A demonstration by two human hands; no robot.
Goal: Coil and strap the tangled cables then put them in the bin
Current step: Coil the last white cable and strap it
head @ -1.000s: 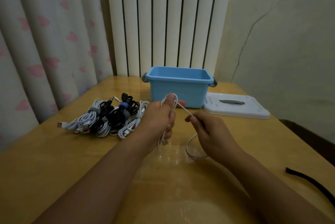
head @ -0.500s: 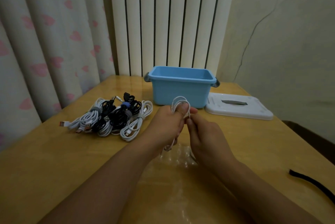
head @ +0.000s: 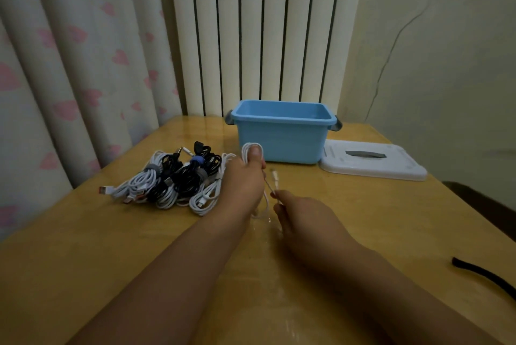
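- While we work just in front of the bin, our left hand grips a white cable coiled in loops, thumb pressed over the top of the loops and fingers curled round them.
- Our right hand, nearer us than the bin, pinches the cable's free tail close to its plug; the plug stands up between the two hands.
- Left of the bin on the bench lies a pile of black and white cables, several of them already banded.
- Right of the bin lies its white lid; farther right and nearer us, a black strap lies at the bench edge.
- We judge the cable light, limp and springy: loops will open if the thumb lifts, so hold at the loop crossing.
- We would take the tail just behind the plug, never by the plug's tip.
- Strapping looks like the next need, and the strap lies well apart from both hands.
- We cannot see into the bin's bottom from here.
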